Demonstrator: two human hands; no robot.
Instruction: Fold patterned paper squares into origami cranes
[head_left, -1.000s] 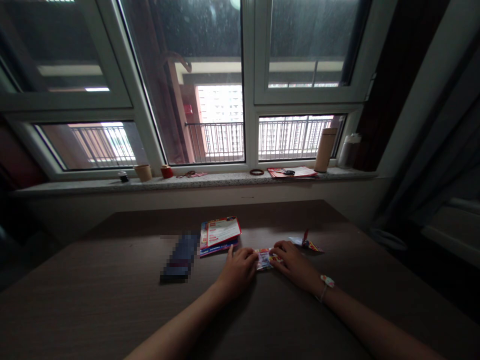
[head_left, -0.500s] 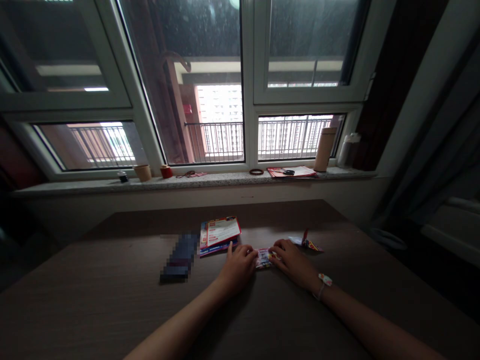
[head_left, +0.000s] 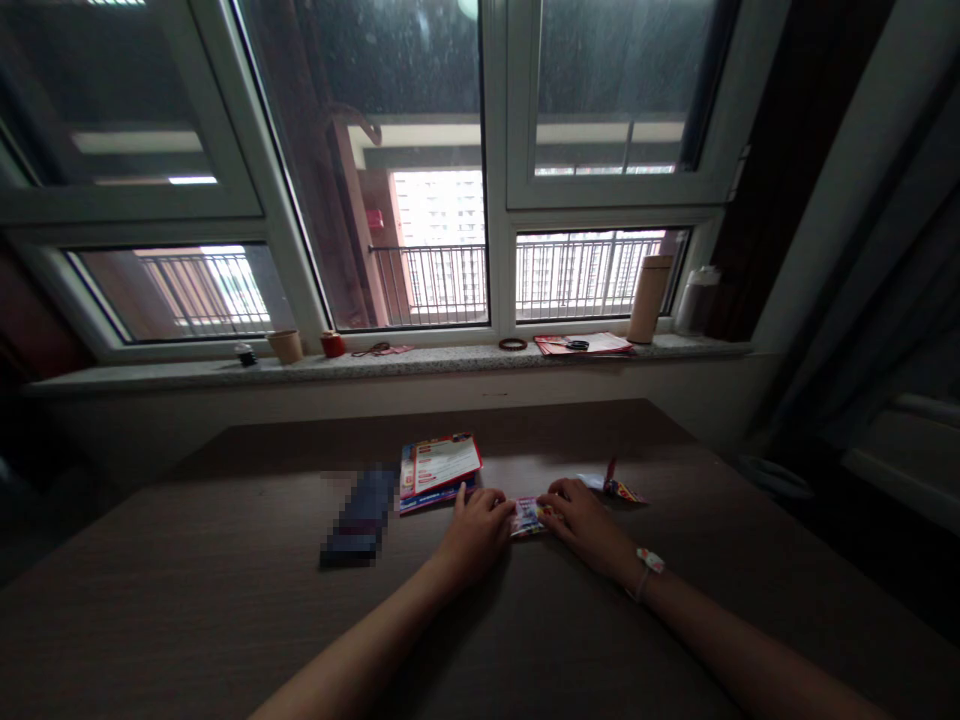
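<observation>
A small, flat, colourful printed piece of paper or packet [head_left: 527,516] lies on the table between my hands. My left hand [head_left: 478,532] has its fingertips on the left edge of it, with the fingers bent and close together. From the other side my right hand [head_left: 589,522], with a bracelet at the wrist, pinches its right end; part of the piece is hidden under those fingers. Just left of my left hand rests a printed booklet [head_left: 439,467] with a white panel. Scraps of torn colourful wrapper [head_left: 624,491] lie beyond my right hand.
A dark blurred-out object [head_left: 360,515] lies on the brown table [head_left: 187,600] at left. On the windowsill [head_left: 450,358] stand a paper cup [head_left: 285,346], a red spool-like item [head_left: 332,344], scissors [head_left: 576,345] on papers, a tan flask [head_left: 650,300] and a grey bottle [head_left: 697,300].
</observation>
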